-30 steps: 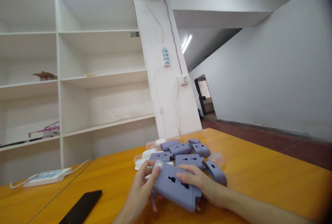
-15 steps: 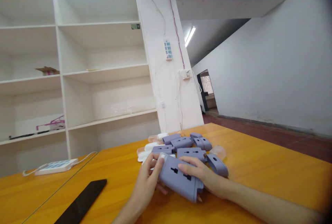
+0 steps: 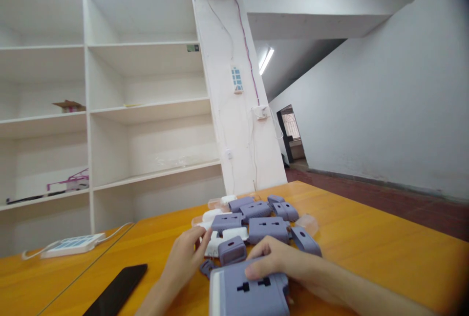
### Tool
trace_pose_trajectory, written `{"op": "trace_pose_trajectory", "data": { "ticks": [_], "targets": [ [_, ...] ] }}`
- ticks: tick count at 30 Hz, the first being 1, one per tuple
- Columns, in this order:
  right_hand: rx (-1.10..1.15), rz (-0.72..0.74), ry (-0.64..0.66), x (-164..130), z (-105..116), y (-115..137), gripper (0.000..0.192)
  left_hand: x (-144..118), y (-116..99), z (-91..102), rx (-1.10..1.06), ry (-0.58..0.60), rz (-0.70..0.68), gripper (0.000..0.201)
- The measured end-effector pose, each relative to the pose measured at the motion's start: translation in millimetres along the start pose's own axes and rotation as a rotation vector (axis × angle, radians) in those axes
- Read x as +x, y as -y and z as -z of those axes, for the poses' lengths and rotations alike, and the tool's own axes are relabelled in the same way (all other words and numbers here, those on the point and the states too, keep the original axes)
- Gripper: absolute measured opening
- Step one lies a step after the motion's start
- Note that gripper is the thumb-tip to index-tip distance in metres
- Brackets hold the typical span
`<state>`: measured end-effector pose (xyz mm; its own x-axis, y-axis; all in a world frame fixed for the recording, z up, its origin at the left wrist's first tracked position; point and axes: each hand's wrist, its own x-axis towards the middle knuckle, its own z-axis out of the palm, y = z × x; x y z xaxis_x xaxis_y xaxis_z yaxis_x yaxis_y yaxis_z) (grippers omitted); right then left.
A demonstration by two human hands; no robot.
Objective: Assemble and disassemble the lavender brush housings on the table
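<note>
My right hand (image 3: 273,260) grips a lavender plastic housing (image 3: 252,294) close to me, its thumb lying on the face near two dark key-shaped slots. A white strip runs along the housing's left edge, and its bottom is cut off by the view. My left hand (image 3: 188,252) is off the housing, fingers apart, at the near left side of a pile of parts. Its fingertips are by a white piece (image 3: 212,247) and a slotted lavender part (image 3: 226,221); whether they touch is unclear. A lavender cap with an oval hole (image 3: 232,251) and a small dark lavender piece (image 3: 207,268) lie between the hands.
Several more lavender shells (image 3: 269,229), white pieces and clear covers (image 3: 308,224) lie on the orange table (image 3: 351,247). A black phone-like slab (image 3: 117,289) lies at left, beyond it a white corded panel (image 3: 73,246). White shelves (image 3: 154,174) stand behind.
My left hand has let go of the housing and moved left, to the pile's near side. The housing has come down and nearer in my right hand, uncovering the cap. The view has tilted up slightly.
</note>
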<state>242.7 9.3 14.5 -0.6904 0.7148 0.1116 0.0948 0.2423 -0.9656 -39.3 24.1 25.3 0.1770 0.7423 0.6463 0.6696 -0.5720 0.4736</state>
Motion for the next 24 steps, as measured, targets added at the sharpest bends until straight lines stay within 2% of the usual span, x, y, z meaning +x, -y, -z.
{"op": "trace_pose_trajectory", "data": {
  "ticks": [3,9,13,16,19,21,24],
  "targets": [
    [-0.134,0.041,-0.048,7,2,-3,0.042,1,7,3.3,0.083,0.058,-0.054,0.040],
    [-0.430,0.250,-0.310,9,11,-8,0.047,5,25,6.9,0.145,0.078,-0.061,0.029],
    [-0.599,0.359,-0.372,2,12,-2,0.043,4,37,10.2,0.131,0.083,-0.051,0.023],
    [-0.639,0.417,-0.351,-3,8,5,0.029,2,41,9.1,0.108,0.112,-0.055,0.028],
    [-0.645,0.448,-0.270,-10,4,10,0.022,2,42,5.5,0.090,0.144,-0.069,0.036],
    [-0.641,0.436,-0.193,-13,1,11,0.032,2,43,3.2,0.087,0.169,-0.078,0.039],
    [-0.627,0.387,-0.089,-16,-3,8,0.064,0,48,1.5,0.094,0.196,-0.073,0.041]
  ]
}}
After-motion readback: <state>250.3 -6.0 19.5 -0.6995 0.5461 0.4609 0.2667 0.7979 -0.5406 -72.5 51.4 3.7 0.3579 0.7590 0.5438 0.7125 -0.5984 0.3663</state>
